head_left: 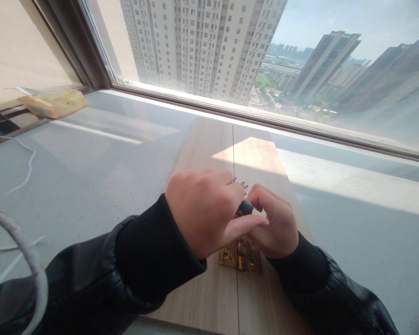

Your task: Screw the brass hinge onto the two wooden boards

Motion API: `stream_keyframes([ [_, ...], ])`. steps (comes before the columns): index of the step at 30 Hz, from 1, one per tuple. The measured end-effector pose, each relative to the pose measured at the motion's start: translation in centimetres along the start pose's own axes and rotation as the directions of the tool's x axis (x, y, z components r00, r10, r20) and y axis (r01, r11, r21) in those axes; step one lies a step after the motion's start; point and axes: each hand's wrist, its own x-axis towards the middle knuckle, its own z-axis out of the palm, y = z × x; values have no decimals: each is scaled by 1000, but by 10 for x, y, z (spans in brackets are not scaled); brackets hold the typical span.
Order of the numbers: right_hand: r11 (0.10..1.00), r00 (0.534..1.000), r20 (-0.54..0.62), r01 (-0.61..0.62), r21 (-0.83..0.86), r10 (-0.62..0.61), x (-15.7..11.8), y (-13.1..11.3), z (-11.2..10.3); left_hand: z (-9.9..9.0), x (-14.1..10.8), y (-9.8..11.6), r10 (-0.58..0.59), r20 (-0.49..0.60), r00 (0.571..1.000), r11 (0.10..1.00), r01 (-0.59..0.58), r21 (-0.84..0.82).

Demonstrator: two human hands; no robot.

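A brass hinge (226,257) lies across the seam between two pale wooden boards (209,298). Over it, my left hand (206,211) is closed around what looks like a screwdriver (245,208). Only its dark rounded handle end and a bit of red show; the shaft and tip are hidden. My right hand (274,221) is close against the left, fingers curled beside the handle. What its fingers pinch, if anything, is hidden. Just beyond my knuckles, several small screws (243,184) show on the boards. My hands cover the hinge's far part.
The boards rest on a speckled pale sill (125,172) below a large window. A tissue packet (54,102) is at the far left corner. White cables (30,163) run along the left, and a thick pale looped cord (28,260) crosses near my left sleeve.
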Motion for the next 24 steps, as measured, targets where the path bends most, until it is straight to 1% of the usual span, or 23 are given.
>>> stream_keyframes([
  [2, 1000, 1000, -24, -5, -16, 5, 1, -1, 1, 0, -2, 3, -10, -20, 1000, 999, 11, 36],
  [8, 1000, 999, -36, 21, -24, -21, 1, 0, 2, -3, -2, 9, -5, 58, 998, 997, 1, 74],
  [11, 1000, 999, -42, 9, -16, -9, 1, 1, 3, -4, -1, 7, 27, 89, 996, 997, -33, 68],
  [13, 1000, 1000, -25, 2, -4, -2, 1, 0, 2, -5, 0, 3, 34, 118, 992, 997, -41, 58],
  [16, 999, 999, 42, 2, 41, -3, 2, -1, -2, -5, 4, -5, 57, 188, 980, 998, -59, 2],
  [18, 997, 995, 104, 0, 79, -9, 2, -1, -4, -4, 7, -10, 90, 248, 965, 995, -76, -62],
  [20, 995, 989, 144, 3, 95, -17, 2, 0, -6, -3, 10, -15, 120, 284, 951, 989, -89, -117],
  [24, 998, 992, 129, 0, 64, -8, 0, 4, -6, 0, 13, -21, 191, 286, 939, 970, -136, -201],
])
